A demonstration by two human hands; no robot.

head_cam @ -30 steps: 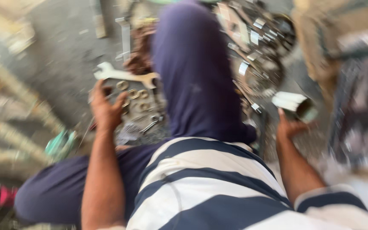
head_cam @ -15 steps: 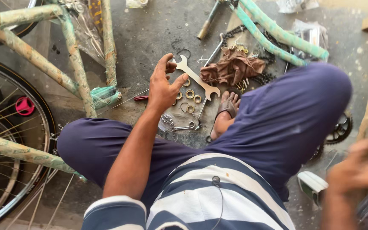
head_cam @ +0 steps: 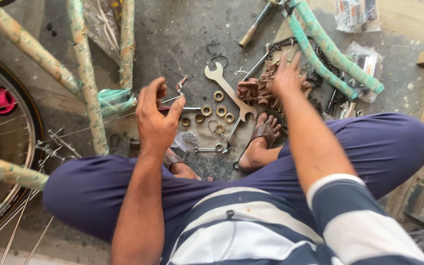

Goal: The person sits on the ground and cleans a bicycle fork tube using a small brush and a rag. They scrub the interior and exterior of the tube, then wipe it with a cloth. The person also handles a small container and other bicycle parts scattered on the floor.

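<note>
Left hand (head_cam: 157, 120) raised above the concrete floor (head_cam: 182, 34), fingers half curled and thumb apart, gripping nothing that shows; small red-handled tool (head_cam: 165, 109) lying just beyond the fingertips, whether touched cannot be told. Right hand (head_cam: 286, 74) stretched forward with fingers spread, resting on the crumpled brown rag (head_cam: 255, 89); blurred, so any grip on the cloth cannot be told. Flat silver double-ended spanner (head_cam: 229, 91) lying diagonally on the floor between the two hands, just beside the rag. Brass-coloured rings and washers (head_cam: 218, 109) scattered close around the spanner's lower half. Small steel ring spanner (head_cam: 208, 148) nearer the body, beside a sandalled foot (head_cam: 261, 140). Dark greasy bicycle chain (head_cam: 315, 83) looped past the right hand, partly under the rag. Green tape-wrapped bicycle tubes (head_cam: 330, 54) crossing beyond the chain at upper right. Paper-wrapped bicycle frame tubes (head_cam: 87, 83) standing left of the left hand, with a spoked wheel (head_cam: 6, 147) at the far left edge. Crossed legs in dark blue trousers (head_cam: 369, 147) framing the parts on the floor.
</note>
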